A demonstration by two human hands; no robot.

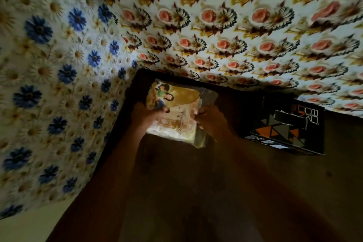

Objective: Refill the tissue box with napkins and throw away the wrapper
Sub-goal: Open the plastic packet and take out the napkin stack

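Observation:
A pack of napkins (174, 112) in a printed plastic wrapper sits at the far left corner of a dark table (186, 173). My left hand (146, 115) grips the pack's left side. My right hand (211, 121) pinches the wrapper at its right edge, where clear plastic sticks out. A black tissue box (286, 127) with orange and grey triangles lies on the table to the right, about a hand's width from my right hand. Its top slot faces up.
Two patterned cloths hang close around the table: one with blue and white daisies (59, 74) on the left, one with pink roses (235, 25) behind. The near part of the table is dim.

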